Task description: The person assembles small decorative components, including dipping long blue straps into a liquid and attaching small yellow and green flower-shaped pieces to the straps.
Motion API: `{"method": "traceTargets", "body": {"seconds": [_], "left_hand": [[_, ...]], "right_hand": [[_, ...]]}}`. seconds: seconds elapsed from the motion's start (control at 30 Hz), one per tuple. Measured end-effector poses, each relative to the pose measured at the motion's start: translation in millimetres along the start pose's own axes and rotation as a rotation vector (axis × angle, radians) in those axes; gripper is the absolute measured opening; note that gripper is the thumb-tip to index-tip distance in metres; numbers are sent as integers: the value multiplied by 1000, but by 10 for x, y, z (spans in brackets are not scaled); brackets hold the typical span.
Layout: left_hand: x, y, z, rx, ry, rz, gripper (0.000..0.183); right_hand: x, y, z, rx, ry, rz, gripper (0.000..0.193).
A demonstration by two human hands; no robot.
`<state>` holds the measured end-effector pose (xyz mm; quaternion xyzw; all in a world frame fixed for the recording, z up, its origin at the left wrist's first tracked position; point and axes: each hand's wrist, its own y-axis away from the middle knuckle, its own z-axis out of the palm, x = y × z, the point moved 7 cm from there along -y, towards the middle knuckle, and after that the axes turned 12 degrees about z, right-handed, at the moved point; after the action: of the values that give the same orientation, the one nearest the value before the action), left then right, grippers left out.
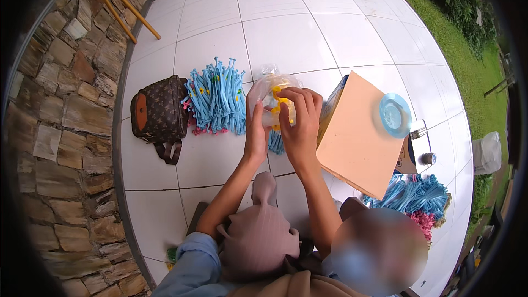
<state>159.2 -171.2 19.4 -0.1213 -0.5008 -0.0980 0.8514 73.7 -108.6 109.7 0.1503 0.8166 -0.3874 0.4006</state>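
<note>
While the left hand (256, 138) cups a bag (268, 84), the right hand (301, 118) curls.

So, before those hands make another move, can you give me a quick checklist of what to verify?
1. Left hand on the plastic bag: ok, it holds the bag's side.
2. Right hand at the yellow pieces: ok, its fingertips are there; firm grip, cannot tell.
3. Count of yellow pieces: cannot tell, hands and bag partly hide them.
4. Nothing beneath the hands: not ok, blue strands show there.
5. Blue dish fully on the cardboard box: cannot tell, it sits by the edge.
</note>
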Motion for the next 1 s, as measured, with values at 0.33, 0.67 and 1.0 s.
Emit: {"method": "traceTargets", "body": {"seconds": [0.33,0.67,1.0], "left_hand": [[226,262,1529,-296,-65,-351,63],[-1068,523,1474,-512,-610,-384,73],[-1218,380,1491,-478,-660,-251,73]], "right_hand": [[-214,-856,-1176,-328,589,-134,20],[1078,-196,-1569,-510,313,305,23],[1392,-15,-1515,-470,129,309,22]]}}
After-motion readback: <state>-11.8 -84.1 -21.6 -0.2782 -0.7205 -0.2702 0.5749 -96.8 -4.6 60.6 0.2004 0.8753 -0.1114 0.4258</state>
